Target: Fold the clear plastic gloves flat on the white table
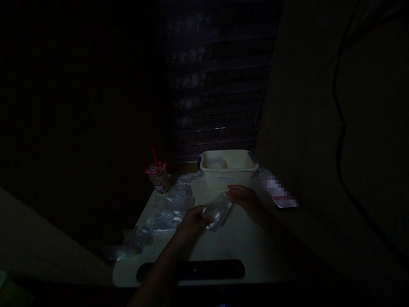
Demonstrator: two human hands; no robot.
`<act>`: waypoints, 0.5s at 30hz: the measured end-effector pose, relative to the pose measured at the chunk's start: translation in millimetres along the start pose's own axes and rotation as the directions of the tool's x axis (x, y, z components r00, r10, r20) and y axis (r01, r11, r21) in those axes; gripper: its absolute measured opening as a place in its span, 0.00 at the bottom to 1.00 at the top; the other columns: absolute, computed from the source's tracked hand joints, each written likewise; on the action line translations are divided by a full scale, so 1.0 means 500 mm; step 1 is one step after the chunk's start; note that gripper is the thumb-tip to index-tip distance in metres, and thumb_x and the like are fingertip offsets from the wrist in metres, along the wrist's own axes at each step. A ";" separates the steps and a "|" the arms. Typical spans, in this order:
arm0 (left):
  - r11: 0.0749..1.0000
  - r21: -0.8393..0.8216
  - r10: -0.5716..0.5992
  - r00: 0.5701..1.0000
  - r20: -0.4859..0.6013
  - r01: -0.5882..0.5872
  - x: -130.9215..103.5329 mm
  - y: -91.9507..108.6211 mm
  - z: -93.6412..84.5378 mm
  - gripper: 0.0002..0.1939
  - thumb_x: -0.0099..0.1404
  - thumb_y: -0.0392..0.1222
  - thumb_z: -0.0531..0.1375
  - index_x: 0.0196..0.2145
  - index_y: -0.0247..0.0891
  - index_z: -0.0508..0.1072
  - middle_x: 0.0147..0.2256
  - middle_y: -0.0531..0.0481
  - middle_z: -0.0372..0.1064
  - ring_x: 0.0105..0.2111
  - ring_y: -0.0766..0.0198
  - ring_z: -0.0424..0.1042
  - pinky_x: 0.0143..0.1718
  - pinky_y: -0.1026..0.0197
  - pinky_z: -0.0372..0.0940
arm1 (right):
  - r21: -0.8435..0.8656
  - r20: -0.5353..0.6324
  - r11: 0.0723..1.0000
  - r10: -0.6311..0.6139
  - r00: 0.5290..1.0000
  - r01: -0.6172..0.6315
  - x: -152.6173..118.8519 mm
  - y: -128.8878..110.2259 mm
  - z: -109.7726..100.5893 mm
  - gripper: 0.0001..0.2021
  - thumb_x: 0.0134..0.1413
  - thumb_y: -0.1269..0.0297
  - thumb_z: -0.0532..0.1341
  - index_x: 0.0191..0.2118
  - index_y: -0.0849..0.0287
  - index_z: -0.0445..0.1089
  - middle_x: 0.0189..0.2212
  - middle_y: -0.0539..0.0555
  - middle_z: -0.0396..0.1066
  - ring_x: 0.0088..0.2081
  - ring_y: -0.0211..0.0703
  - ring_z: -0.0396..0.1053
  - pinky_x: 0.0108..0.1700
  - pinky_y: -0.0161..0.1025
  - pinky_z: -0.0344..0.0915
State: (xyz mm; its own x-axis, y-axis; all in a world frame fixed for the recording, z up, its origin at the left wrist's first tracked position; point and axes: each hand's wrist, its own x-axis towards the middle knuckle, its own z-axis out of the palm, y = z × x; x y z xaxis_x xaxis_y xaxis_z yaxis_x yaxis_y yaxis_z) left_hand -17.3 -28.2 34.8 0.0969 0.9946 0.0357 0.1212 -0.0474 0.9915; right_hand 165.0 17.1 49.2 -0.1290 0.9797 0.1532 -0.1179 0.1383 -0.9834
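The scene is very dark. Between my two hands a clear, crinkled plastic bag (217,213) is held above the white table (233,243). My left hand (192,219) is closed on its lower left side, with the fingertips partly hidden by the plastic. At the bag's upper right end, my right hand (242,195) grips it with fingers and thumb together, just in front of a white basin (228,177). Inside the basin, at its left, lies some folded clear plastic (215,162).
Several clear plastic bags (161,219) lie along the table's left side. Behind them stands a cup (159,181) with a red lid and straw. A pinkish-white packet (281,194) is at the right edge. A dark strip (211,269) crosses the front.
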 end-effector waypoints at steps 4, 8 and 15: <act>0.998 -0.046 -0.031 0.999 -0.008 0.031 -0.013 -0.004 -0.003 0.16 0.44 0.50 0.60 0.18 0.32 0.68 0.16 0.54 0.61 0.17 0.71 0.59 0.19 0.68 0.53 | -0.183 -0.016 0.982 -0.043 0.999 0.039 0.003 -0.014 -0.028 0.16 0.33 0.62 0.61 0.34 0.62 0.68 0.24 0.51 0.71 0.26 0.39 0.68 0.29 0.36 0.64; 0.995 -0.095 -0.029 1.000 0.003 0.029 -0.022 0.005 -0.012 0.19 0.49 0.54 0.55 0.18 0.33 0.67 0.17 0.53 0.63 0.20 0.70 0.61 0.23 0.67 0.55 | -0.344 -0.094 0.935 -0.130 0.987 0.091 0.001 -0.020 -0.035 0.11 0.34 0.59 0.60 0.27 0.61 0.70 0.21 0.52 0.71 0.25 0.41 0.68 0.28 0.38 0.64; 0.998 -0.042 0.035 0.997 -0.069 -0.038 -0.027 0.015 -0.052 0.14 0.48 0.49 0.58 0.18 0.34 0.67 0.19 0.54 0.62 0.21 0.69 0.61 0.25 0.67 0.56 | -0.405 -0.134 0.896 -0.256 0.957 0.183 -0.007 -0.027 -0.053 0.12 0.40 0.57 0.57 0.29 0.59 0.69 0.30 0.54 0.71 0.32 0.42 0.67 0.33 0.38 0.63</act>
State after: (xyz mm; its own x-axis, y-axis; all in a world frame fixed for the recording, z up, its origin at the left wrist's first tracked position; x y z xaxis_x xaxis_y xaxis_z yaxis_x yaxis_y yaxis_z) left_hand -43.3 -39.4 45.2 0.0330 0.9963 0.0788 0.0759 -0.0811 0.9938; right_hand 193.3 15.7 59.5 0.0387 0.9218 0.3857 0.2693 0.3621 -0.8924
